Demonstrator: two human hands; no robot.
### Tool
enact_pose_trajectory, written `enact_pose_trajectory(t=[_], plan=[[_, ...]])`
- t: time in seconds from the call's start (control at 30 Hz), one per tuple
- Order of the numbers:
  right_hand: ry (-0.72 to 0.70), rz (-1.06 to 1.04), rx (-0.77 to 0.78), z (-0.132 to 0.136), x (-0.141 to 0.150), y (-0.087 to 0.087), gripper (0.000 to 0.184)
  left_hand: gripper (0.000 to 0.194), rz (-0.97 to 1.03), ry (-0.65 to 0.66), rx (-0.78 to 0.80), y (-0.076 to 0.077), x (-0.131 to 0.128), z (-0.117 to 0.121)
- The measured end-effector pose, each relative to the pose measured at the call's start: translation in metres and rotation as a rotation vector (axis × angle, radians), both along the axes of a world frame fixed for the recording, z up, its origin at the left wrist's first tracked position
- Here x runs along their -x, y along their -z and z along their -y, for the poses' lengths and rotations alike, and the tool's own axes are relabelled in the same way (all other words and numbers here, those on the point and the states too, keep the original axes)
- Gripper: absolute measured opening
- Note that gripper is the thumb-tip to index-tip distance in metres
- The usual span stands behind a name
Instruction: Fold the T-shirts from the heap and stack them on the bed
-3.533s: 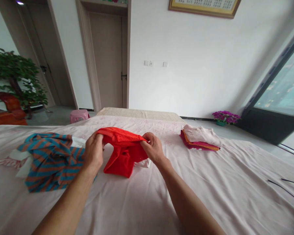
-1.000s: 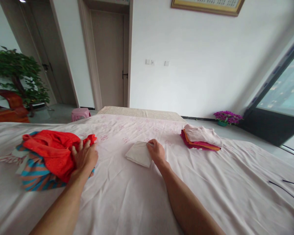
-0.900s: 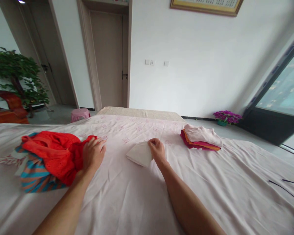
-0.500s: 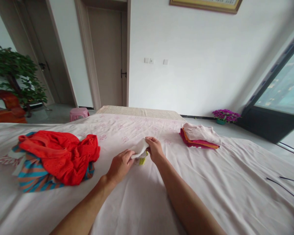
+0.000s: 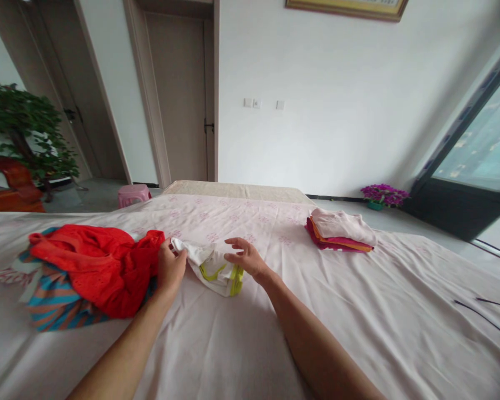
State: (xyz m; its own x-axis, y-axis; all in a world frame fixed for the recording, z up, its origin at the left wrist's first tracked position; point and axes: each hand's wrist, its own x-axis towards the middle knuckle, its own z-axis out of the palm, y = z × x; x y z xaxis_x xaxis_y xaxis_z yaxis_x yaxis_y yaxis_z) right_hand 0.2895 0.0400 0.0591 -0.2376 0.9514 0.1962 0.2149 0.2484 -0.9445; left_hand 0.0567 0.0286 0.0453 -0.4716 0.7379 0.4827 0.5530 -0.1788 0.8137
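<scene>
A small white garment with yellow-green trim point(image 5: 214, 268) lies on the pale pink bed sheet point(image 5: 241, 339) in front of me. My left hand point(image 5: 170, 268) pinches its left end, fingers closed on the cloth. My right hand point(image 5: 245, 258) hovers over its right side with fingers spread, holding nothing. Just left of my left hand a crumpled red garment point(image 5: 95, 265) lies on top of a blue and orange striped one point(image 5: 52, 303).
A folded stack of pink, orange and magenta clothes point(image 5: 340, 230) sits on the bed at the right. Black cables point(image 5: 483, 311) cross the sheet far right. Beyond the bed are a pink stool point(image 5: 134, 194), a potted tree point(image 5: 25, 133), purple flowers point(image 5: 384, 195) and a closed door point(image 5: 183, 94).
The red garment was put down on the striped one at the left. My left hand came over to the white garment and pulled its end leftward, spreading it; my right hand let go and opened.
</scene>
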Motion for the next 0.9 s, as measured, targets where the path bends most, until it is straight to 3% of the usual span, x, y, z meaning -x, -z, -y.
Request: enact_pose_trajectory(t=[0.1,0.17,0.3,0.43,0.57,0.63,0.7,0.77,0.9], plan=[[-0.076,0.287,-0.092,-0.001,-0.001,0.006,0.048,0.035,-0.321,-0.032,-0.062,-0.009,-0.006,0.012],[-0.115,0.422,-0.165,-0.002,-0.004,0.006,0.048,0.032,-0.522,0.014,-0.079,-0.015,-0.013,0.02],[-0.201,0.548,-0.248,-0.001,-0.008,-0.004,0.038,0.028,-0.761,0.177,0.157,-0.018,-0.023,0.029],[-0.198,0.704,-0.341,0.009,-0.003,-0.015,0.032,0.025,-0.802,0.162,0.372,-0.013,-0.02,0.027],[-0.121,0.779,-0.387,0.015,0.003,-0.013,0.006,0.026,-0.603,0.066,0.375,-0.012,-0.006,0.019],[-0.045,0.672,-0.383,0.011,0.003,-0.01,0.01,0.027,-0.411,0.003,0.328,-0.012,0.003,0.013],[0.046,0.436,-0.316,0.005,0.0,-0.008,0.008,0.026,-0.185,-0.027,0.222,-0.013,0.013,0.006],[0.125,0.109,-0.156,-0.003,-0.005,-0.011,0.005,0.023,0.057,-0.044,0.085,-0.015,0.023,0.0],[0.2,-0.495,0.157,-0.01,-0.019,-0.033,0.02,0.018,0.495,-0.128,-0.132,-0.026,0.04,-0.009]])
